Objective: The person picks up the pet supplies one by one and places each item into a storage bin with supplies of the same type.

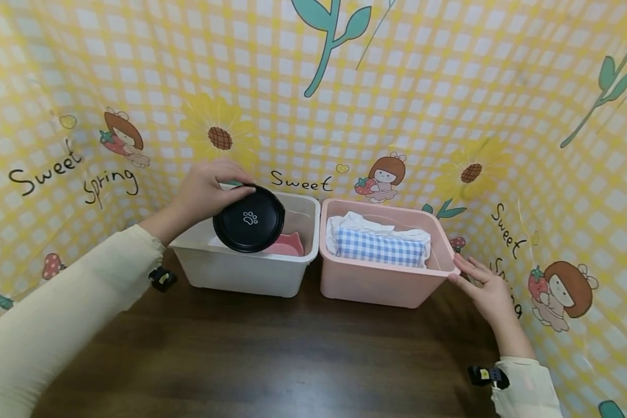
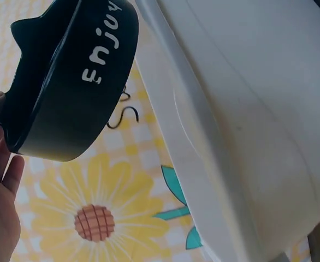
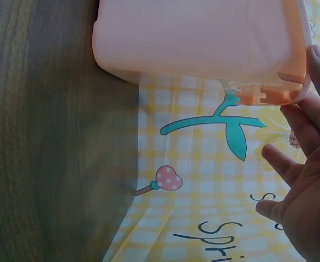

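In the head view my left hand (image 1: 209,188) pinches the edge of a black pet bowl (image 1: 248,232) over the white bin (image 1: 245,276). A white paw print faces the head camera. From the left wrist, the bowl (image 2: 78,82) shows a pointed ear on its rim and the word "Enjoy" on its side. Partly hidden behind it, a pink cat-eared dish (image 1: 288,245) lies inside the white bin. My right hand (image 1: 488,290) grips the right front corner of the pink bin (image 1: 376,284), thumb and fingers at the rim. The other fingers (image 3: 283,164) are spread away from the bin.
A blue-and-white checked cloth item (image 1: 378,247) with white ruffled edging lies in the pink bin. Both bins stand side by side on a dark wooden table (image 1: 292,354). Yellow checked fabric (image 1: 271,64) hangs behind and at both sides, close to the bins.
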### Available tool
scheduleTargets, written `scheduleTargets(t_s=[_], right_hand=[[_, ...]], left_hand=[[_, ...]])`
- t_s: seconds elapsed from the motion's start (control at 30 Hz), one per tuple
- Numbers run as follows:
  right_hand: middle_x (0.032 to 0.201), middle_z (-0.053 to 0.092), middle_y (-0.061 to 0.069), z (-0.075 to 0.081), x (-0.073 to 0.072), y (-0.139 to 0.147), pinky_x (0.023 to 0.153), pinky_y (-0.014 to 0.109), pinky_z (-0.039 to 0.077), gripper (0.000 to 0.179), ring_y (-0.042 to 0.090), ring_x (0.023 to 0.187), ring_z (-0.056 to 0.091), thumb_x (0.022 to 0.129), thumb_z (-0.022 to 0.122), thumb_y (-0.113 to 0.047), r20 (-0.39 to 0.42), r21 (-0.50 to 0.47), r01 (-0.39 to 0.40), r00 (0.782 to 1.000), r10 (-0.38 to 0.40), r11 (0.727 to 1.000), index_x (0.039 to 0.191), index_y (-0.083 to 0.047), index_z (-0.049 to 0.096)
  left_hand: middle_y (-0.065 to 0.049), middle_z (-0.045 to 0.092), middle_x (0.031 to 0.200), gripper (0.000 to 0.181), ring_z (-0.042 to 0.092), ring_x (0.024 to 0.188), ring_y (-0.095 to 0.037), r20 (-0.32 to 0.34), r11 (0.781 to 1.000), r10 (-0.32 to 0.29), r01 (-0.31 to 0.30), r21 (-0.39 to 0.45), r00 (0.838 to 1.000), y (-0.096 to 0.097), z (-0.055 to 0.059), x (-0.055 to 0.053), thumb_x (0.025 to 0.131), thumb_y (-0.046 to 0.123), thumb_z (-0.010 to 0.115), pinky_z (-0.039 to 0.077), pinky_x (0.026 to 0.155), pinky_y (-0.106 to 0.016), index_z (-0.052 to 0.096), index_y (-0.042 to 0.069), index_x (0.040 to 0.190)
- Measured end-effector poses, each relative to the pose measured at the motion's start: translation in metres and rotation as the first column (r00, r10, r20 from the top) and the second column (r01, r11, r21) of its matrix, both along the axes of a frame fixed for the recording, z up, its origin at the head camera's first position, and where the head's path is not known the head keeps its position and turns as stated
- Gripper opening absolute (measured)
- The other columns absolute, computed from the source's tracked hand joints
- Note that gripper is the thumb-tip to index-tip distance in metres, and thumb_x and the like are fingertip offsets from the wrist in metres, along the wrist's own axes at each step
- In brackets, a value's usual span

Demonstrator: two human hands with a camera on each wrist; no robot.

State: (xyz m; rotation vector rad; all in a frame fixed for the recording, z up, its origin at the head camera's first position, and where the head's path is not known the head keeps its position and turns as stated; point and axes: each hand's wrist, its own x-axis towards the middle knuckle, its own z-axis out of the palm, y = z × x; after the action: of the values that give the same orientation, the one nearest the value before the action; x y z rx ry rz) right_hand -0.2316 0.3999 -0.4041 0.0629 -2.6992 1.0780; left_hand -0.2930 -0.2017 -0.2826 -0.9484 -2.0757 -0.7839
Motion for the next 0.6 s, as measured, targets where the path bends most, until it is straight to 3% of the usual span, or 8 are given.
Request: scheduleTargets(t_s=[0.17,0.33,0.47,0.6], right_hand=[[0.152,0.05,-0.002,0.001,0.001,-0.002,0.112,0.074,0.024,0.063,0.038,0.152,0.03,0.092,0.073,-0.052,0.015,-0.001,0.003,1.0,-0.003,1.0,0.146,-0.024,0.056],[0.154,0.048,0.002,0.002,0.003,-0.002,0.112,0.075,0.023,0.064,0.038,0.152,0.029,0.093,0.072,-0.052,0.022,0.001,0.006,1.0,-0.006,1.0,0.147,-0.025,0.054],[0.153,0.049,-0.001,0.002,0.003,-0.003,0.113,0.074,0.023,0.064,0.038,0.152,0.03,0.093,0.072,-0.051,0.018,-0.001,0.001,1.0,-0.001,1.0,0.147,-0.024,0.054],[0.153,0.049,-0.002,0.002,0.004,-0.003,0.113,0.074,0.023,0.064,0.039,0.152,0.029,0.093,0.072,-0.05,0.019,-0.005,-0.001,1.0,0.001,1.0,0.148,-0.023,0.054]], left_hand=[[0.0,0.079,0.091,0.013,0.069,0.087,-0.015,-0.002,0.997,0.066,-0.066,-0.043,0.998,-0.011,0.001,-0.008,0.082,0.009,0.087,0.05,0.078,-0.027,0.084,0.014,0.095],[-0.001,0.077,0.086,0.011,0.066,0.08,-0.017,0.01,0.992,0.107,-0.106,-0.065,0.994,-0.02,0.004,-0.016,0.083,0.01,0.086,0.043,0.066,-0.024,0.084,0.015,0.094],[0.0,0.078,0.087,0.011,0.07,0.081,-0.017,0.039,0.987,0.14,-0.136,-0.087,0.989,-0.026,0.006,-0.019,0.084,0.011,0.086,0.049,0.069,-0.027,0.084,0.014,0.093],[-0.003,0.079,0.089,0.011,0.072,0.085,-0.019,0.066,0.977,0.183,-0.174,-0.126,0.981,-0.031,0.006,-0.022,0.084,0.014,0.086,0.056,0.072,-0.039,0.084,0.013,0.094]])
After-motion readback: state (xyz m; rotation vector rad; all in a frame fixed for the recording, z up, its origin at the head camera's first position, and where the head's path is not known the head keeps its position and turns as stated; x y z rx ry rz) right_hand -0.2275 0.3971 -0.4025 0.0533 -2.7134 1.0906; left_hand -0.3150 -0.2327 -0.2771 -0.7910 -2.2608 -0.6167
